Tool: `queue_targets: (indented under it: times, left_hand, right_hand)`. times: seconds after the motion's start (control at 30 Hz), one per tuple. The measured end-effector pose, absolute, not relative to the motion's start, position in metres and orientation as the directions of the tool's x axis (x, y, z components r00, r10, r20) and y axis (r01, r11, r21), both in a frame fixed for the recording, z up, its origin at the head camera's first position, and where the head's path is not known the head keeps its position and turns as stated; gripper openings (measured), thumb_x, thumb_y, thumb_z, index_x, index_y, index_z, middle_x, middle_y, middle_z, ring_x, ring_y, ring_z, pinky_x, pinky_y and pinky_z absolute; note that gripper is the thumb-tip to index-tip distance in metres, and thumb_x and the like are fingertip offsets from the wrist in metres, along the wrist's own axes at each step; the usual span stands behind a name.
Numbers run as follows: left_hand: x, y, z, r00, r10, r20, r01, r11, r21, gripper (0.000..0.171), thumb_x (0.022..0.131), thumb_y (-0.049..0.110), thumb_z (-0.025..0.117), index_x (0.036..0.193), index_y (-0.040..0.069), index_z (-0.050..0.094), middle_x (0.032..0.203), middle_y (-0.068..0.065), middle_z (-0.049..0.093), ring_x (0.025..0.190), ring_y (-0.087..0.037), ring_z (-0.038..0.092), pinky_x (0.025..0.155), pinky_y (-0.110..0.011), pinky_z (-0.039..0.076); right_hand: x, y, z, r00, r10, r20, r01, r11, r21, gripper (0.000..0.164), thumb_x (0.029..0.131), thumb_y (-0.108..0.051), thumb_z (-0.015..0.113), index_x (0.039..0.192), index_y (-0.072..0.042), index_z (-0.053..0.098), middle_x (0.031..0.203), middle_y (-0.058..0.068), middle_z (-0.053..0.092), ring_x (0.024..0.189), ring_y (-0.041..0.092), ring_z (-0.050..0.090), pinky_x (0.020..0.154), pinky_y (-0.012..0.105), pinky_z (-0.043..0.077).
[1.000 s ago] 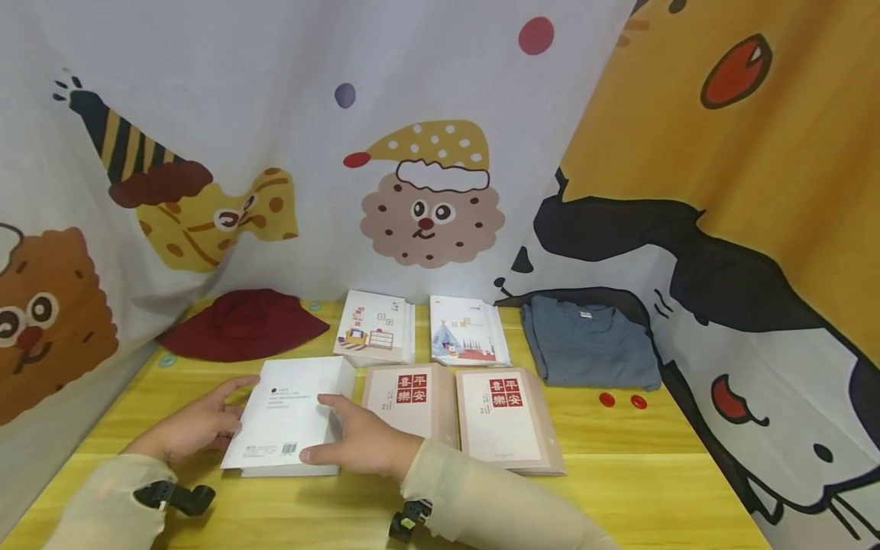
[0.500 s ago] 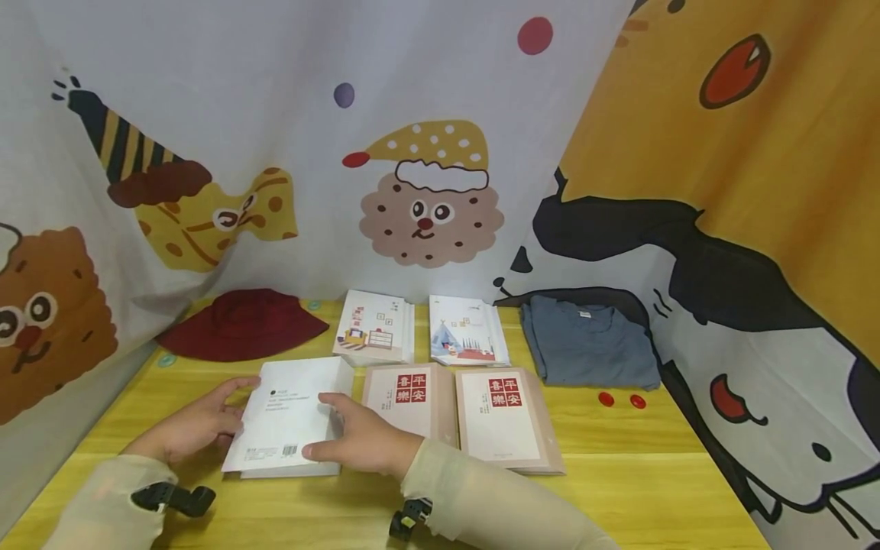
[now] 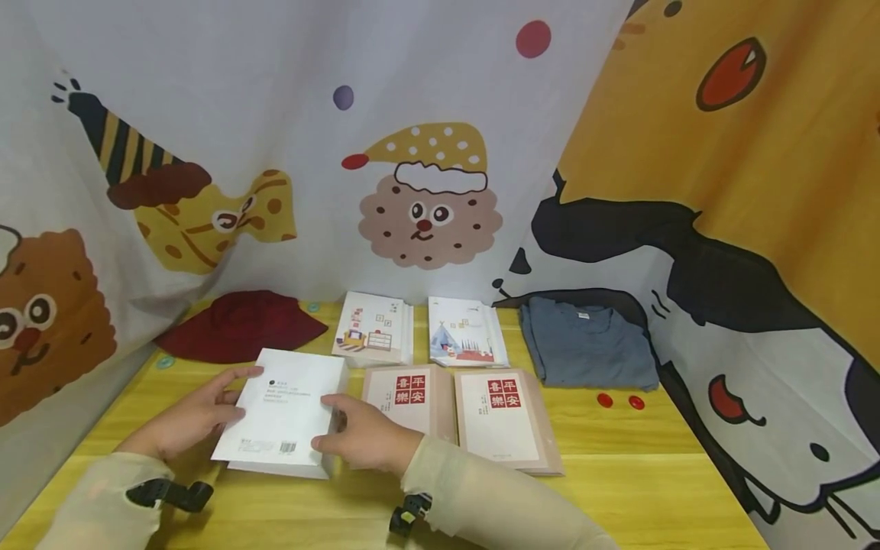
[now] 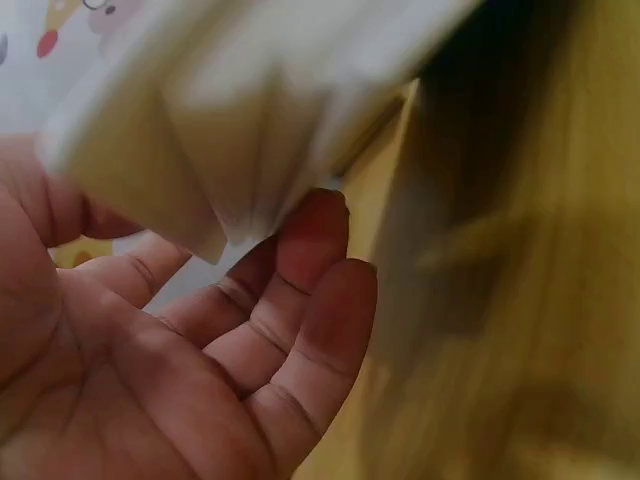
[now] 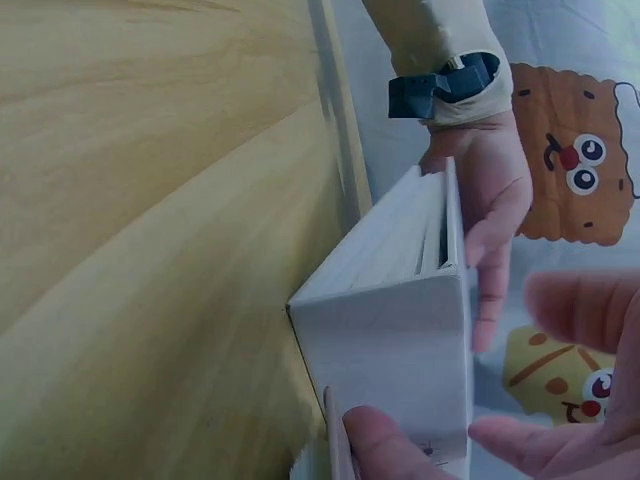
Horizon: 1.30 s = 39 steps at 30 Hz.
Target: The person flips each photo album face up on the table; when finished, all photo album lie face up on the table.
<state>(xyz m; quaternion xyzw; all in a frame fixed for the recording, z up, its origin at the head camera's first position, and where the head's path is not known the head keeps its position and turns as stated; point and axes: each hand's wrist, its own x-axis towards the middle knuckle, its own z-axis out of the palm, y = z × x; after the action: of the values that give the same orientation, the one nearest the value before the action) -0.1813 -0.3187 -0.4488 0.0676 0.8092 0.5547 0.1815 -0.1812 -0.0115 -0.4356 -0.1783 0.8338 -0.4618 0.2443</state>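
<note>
A thick white book (image 3: pixel 285 409), back cover up with a barcode near its front edge, is between both hands. Tilted on the yellow wooden table, it shows fanned pages (image 4: pixel 240 150) in the left wrist view. My left hand (image 3: pixel 186 412) holds its left, page side, with fingertips curled at the page edges. At the spine side, my right hand (image 3: pixel 374 435) grips the book, thumb and index finger on the cover. In the right wrist view a fingertip of that hand touches the spine (image 5: pixel 385 340). Part of the book's underside is hidden.
Two beige books, one left (image 3: pixel 406 401) and one right (image 3: pixel 505 420), lie right of the white book. Behind stand two illustrated book stacks (image 3: pixel 371 328) (image 3: pixel 464 332), a dark red hat (image 3: pixel 241 327) and a folded blue-grey shirt (image 3: pixel 584 344). Red discs (image 3: pixel 635 402) lie before the shirt.
Over the last half second the white book has shifted slightly left and lifted, its cover tilting more. Both hands moved with it. Everything else has stayed in place.
</note>
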Motion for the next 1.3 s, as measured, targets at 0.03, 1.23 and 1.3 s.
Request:
queue_targets:
  times: [0.03,1.23,1.3]
  left_hand:
    - [-0.181,-0.318,-0.447,-0.924,0.325,-0.2,-0.076,0.357,0.931,0.07,0.102,0.0,0.053,0.163,0.001,0.018,0.14,-0.038,0.053,0.099,-0.027,0.071,0.077,-0.039,0.062]
    - [-0.162,-0.274,-0.421,-0.875,0.483,0.044,0.14,0.165,0.976,0.048,0.118,0.025,0.024,0.166,0.026,0.029,0.136,-0.002,0.066,0.116,-0.018,0.07,0.09,-0.04,0.062]
    - [-0.162,-0.273,-0.422,-0.861,0.509,0.012,0.126,0.189,0.974,0.05,0.118,0.026,0.023,0.167,0.02,0.027,0.139,-0.014,0.065,0.12,-0.018,0.068,0.095,-0.036,0.06]
  right_hand:
    - [-0.181,-0.012,-0.435,-0.824,-0.512,-0.244,-0.07,0.518,-0.852,0.067,0.093,-0.027,0.081,0.154,-0.022,0.053,0.151,0.007,0.059,0.14,0.022,0.054,0.118,0.041,0.044]
    - [-0.181,-0.01,-0.423,-0.832,-0.541,-0.12,0.054,0.137,-0.989,0.081,0.104,-0.039,0.066,0.167,-0.047,0.016,0.146,0.018,0.056,0.106,0.023,0.073,0.076,0.046,0.065]
    - [-0.18,-0.011,-0.423,-0.828,-0.549,-0.117,0.069,0.107,-0.992,0.088,0.103,-0.037,0.069,0.167,-0.047,0.01,0.143,0.016,0.056,0.1,0.022,0.074,0.073,0.048,0.065]
